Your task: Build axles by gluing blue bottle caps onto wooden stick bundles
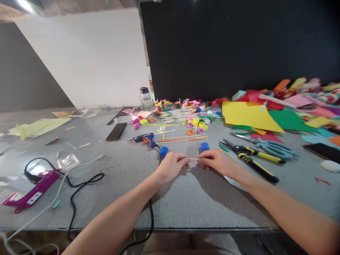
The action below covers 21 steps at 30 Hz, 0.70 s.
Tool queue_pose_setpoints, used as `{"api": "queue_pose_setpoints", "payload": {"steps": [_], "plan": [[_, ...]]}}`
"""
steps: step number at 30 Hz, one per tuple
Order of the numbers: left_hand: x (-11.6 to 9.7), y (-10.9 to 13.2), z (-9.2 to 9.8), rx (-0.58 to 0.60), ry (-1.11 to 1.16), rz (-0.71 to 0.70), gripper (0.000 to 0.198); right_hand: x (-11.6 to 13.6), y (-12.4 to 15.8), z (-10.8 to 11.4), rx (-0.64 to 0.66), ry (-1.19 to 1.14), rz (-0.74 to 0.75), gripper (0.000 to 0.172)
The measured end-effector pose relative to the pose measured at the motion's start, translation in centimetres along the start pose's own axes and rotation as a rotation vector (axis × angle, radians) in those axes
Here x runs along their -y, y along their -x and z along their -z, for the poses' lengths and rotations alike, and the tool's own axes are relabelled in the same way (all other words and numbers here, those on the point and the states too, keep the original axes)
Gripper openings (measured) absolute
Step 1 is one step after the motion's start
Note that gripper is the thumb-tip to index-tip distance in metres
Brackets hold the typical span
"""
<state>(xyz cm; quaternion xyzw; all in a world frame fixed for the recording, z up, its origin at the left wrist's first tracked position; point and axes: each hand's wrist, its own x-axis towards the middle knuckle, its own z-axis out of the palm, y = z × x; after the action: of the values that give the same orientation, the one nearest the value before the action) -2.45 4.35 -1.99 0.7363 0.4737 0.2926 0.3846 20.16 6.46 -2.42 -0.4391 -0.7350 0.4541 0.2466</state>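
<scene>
A short, thin wooden stick (193, 160) spans the gap between my two hands, just above the grey table. My left hand (174, 164) pinches its left end, and my right hand (216, 161) pinches the other; the fingers hide both ends. Beside my left hand is a blue bottle cap (164, 151), and a second blue cap (204, 146) lies just beyond my right hand. Farther back, a blue glue gun (146, 139) rests on its side. Pliers with yellow and black handles (255, 163) lie to the right of my right hand.
Scissors (276, 147) and coloured sheets, one yellow (249, 115), lie at right. Several bottle caps and sticks are spread at the back near a bottle (145, 97). At left are a phone (116, 131), a purple power strip (34, 191) and loose cables (74, 184).
</scene>
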Motion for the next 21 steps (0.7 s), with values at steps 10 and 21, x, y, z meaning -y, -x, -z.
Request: {"api": "queue_pose_setpoints", "payload": {"steps": [10,21], "plan": [[-0.3,-0.1,0.0,-0.009,0.132,0.058,0.042,0.5,0.2,0.5,0.046,-0.064,-0.009,0.038],[-0.8,0.4,-0.5,-0.022,0.144,0.017,0.032,1.3,0.4,0.2,0.139,-0.175,-0.045,0.046]]}}
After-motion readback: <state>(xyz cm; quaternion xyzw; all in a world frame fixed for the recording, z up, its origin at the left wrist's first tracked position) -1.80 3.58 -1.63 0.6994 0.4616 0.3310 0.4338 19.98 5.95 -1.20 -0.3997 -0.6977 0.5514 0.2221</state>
